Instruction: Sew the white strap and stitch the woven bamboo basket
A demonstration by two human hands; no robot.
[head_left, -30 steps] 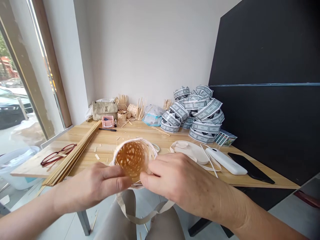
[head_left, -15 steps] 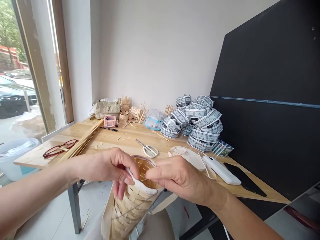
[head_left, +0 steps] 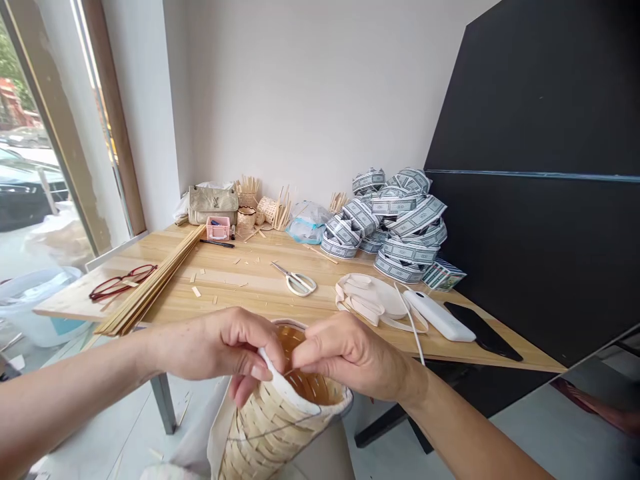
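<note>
At the frame's lower centre, the left hand (head_left: 240,350) grips the white rim (head_left: 293,393) of the basket (head_left: 270,430), best held flat while the right hand (head_left: 350,350) pinches something I can't make out.

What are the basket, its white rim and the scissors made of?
Basket: probably matte bamboo or wood; pale, flat woven strips show. White rim: likely dull cloth, as it wraps softly over the edge. Scissors: grey, slender blades suggest metal; smooth off-white handles, perhaps plastic.
</note>
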